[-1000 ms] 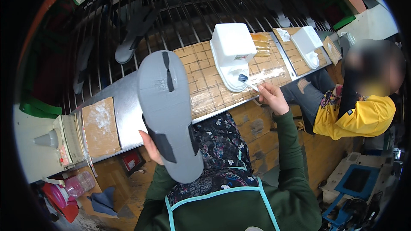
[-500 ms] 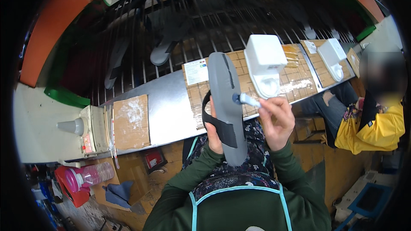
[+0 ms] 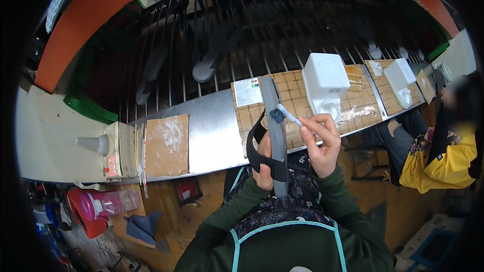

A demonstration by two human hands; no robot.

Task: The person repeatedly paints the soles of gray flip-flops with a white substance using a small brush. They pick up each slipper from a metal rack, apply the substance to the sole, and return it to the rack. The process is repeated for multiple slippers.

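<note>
A grey slide sandal (image 3: 278, 143) with a black strap stands tilted nearly on edge in front of me, above my lap and the bench edge. My left hand (image 3: 263, 166) grips it by the strap side, with the fingers partly hidden behind the strap and sole. Between the thumb and fingers of my right hand (image 3: 322, 143) is the pale handle of a small brush (image 3: 290, 115). Its dark bristles touch the sandal's sole just above the strap.
A white glue dispenser (image 3: 326, 78) stands on the cardboard-covered bench, with a similar white one (image 3: 398, 80) further right. Past the bench, a rod conveyor (image 3: 176, 60) carries grey sandals. A cardboard sheet (image 3: 167, 146) lies left. A person in yellow (image 3: 438, 166) sits at right.
The sandal has turned from showing its broad face to nearly edge-on. My right hand and the brush have stayed at the sole. The whole view has shifted slightly.
</note>
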